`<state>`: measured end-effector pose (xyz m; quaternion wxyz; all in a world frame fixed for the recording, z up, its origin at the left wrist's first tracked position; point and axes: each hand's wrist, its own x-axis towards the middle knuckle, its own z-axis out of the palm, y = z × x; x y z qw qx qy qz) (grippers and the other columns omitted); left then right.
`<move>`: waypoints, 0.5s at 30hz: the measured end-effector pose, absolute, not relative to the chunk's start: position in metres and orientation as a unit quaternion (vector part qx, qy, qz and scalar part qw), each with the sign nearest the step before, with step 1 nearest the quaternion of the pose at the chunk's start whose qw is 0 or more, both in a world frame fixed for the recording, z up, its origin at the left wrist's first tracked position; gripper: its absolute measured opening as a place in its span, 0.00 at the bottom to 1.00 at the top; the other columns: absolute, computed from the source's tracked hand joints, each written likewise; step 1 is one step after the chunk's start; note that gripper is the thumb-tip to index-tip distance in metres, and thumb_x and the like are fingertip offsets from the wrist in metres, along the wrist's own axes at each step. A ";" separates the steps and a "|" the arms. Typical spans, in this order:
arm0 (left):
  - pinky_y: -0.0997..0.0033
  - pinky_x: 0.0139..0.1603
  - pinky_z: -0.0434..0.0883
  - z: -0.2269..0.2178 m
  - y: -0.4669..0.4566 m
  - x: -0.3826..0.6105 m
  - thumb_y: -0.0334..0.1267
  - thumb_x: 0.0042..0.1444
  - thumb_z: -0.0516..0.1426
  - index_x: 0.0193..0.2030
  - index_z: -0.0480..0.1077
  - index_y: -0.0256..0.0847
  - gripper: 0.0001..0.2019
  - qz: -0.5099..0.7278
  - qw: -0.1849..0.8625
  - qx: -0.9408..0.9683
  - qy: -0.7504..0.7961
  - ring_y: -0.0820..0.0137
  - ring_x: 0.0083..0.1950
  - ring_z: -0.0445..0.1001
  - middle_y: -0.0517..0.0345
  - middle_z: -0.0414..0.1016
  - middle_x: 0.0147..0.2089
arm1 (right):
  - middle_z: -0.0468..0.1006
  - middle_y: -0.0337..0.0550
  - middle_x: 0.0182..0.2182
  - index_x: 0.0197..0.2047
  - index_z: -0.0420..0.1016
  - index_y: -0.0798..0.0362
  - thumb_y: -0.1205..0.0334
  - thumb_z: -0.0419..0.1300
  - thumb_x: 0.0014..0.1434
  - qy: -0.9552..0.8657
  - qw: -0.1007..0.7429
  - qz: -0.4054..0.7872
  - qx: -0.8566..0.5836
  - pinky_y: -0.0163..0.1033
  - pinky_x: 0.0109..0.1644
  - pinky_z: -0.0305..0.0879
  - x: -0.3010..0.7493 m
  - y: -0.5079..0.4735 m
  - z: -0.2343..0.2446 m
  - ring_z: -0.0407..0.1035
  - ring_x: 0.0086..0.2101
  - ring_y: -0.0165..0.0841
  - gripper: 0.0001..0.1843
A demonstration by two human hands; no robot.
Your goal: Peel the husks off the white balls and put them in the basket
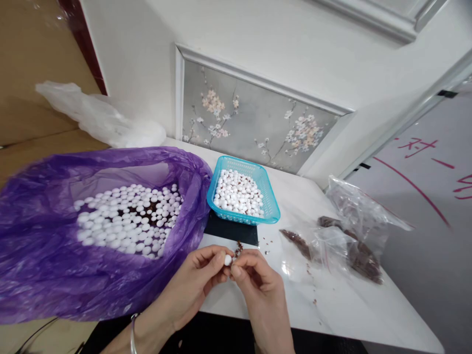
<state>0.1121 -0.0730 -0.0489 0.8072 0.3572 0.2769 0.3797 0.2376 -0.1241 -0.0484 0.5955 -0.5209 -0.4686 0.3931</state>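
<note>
Between the thumb and fingers of my left hand (pixel 201 270) is a small white ball (pixel 228 259). My right hand (pixel 256 280) is closed in a pinch right beside the ball; whatever its fingertips hold, if anything, is too small to make out. Just beyond the fingers lies a little heap of reddish-brown bits (pixel 239 247) on the white table (pixel 324 309). Farther back, a blue plastic basket (pixel 273 196) holds many white balls with brown specks among them. On the left, an open purple plastic bag (pixel 40 231) contains many more plain white balls (pixel 110 228).
Clear zip bags of brown bits (pixel 363 258) lie at the right, with crumbs scattered near them. A dark flat object (pixel 230 230) sits below the basket. Behind are a crumpled clear bag (pixel 99 118), a framed flower picture (pixel 243 113) and a whiteboard (pixel 413 196).
</note>
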 end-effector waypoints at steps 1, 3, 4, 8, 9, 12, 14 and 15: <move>0.77 0.36 0.64 -0.049 -0.073 0.112 0.38 0.55 0.60 0.31 0.76 0.37 0.07 0.381 0.806 0.360 0.276 0.76 0.31 0.63 0.59 0.68 0.30 | 0.70 0.38 0.31 0.28 0.75 0.50 0.63 0.60 0.58 -0.469 0.596 0.393 -0.519 0.35 0.39 0.65 0.237 -0.124 -0.048 0.68 0.34 0.31 0.06; 0.77 0.35 0.63 -0.050 -0.074 0.112 0.38 0.55 0.60 0.30 0.76 0.37 0.07 0.382 0.801 0.367 0.278 0.76 0.31 0.62 0.60 0.68 0.29 | 0.70 0.37 0.30 0.29 0.75 0.50 0.63 0.60 0.58 -0.469 0.598 0.395 -0.516 0.34 0.39 0.65 0.237 -0.123 -0.048 0.68 0.34 0.31 0.06; 0.77 0.35 0.63 -0.050 -0.074 0.112 0.38 0.55 0.60 0.29 0.75 0.37 0.08 0.383 0.798 0.372 0.281 0.75 0.31 0.62 0.60 0.67 0.28 | 0.70 0.37 0.30 0.29 0.75 0.50 0.64 0.60 0.58 -0.470 0.599 0.396 -0.514 0.34 0.39 0.65 0.237 -0.123 -0.048 0.68 0.34 0.30 0.06; 0.76 0.36 0.63 -0.051 -0.073 0.112 0.39 0.54 0.60 0.29 0.76 0.37 0.08 0.380 0.784 0.390 0.297 0.74 0.32 0.62 0.59 0.68 0.28 | 0.70 0.37 0.30 0.29 0.74 0.50 0.63 0.60 0.58 -0.464 0.598 0.406 -0.512 0.35 0.40 0.65 0.236 -0.123 -0.048 0.68 0.34 0.30 0.06; 0.75 0.37 0.63 -0.051 -0.073 0.112 0.39 0.54 0.60 0.30 0.76 0.37 0.08 0.379 0.783 0.393 0.300 0.74 0.32 0.62 0.59 0.69 0.28 | 0.70 0.37 0.30 0.29 0.74 0.50 0.63 0.60 0.58 -0.462 0.597 0.411 -0.511 0.35 0.40 0.65 0.237 -0.123 -0.048 0.68 0.33 0.31 0.06; 0.75 0.37 0.63 -0.050 -0.073 0.112 0.39 0.53 0.61 0.29 0.76 0.37 0.07 0.375 0.779 0.399 0.305 0.74 0.32 0.62 0.60 0.69 0.28 | 0.70 0.37 0.29 0.28 0.73 0.51 0.62 0.61 0.57 -0.454 0.598 0.428 -0.504 0.35 0.38 0.65 0.237 -0.123 -0.049 0.69 0.32 0.30 0.06; 0.76 0.36 0.63 -0.048 -0.074 0.112 0.39 0.52 0.62 0.29 0.76 0.37 0.07 0.372 0.779 0.402 0.305 0.75 0.32 0.63 0.60 0.69 0.27 | 0.71 0.36 0.29 0.28 0.73 0.52 0.62 0.62 0.56 -0.438 0.605 0.448 -0.491 0.34 0.38 0.65 0.237 -0.123 -0.049 0.68 0.31 0.29 0.06; 0.76 0.36 0.63 -0.047 -0.074 0.112 0.38 0.52 0.62 0.29 0.77 0.37 0.07 0.369 0.780 0.403 0.305 0.75 0.31 0.63 0.60 0.69 0.27 | 0.71 0.36 0.28 0.29 0.73 0.51 0.62 0.62 0.56 -0.424 0.610 0.464 -0.483 0.34 0.38 0.65 0.237 -0.123 -0.049 0.68 0.31 0.29 0.05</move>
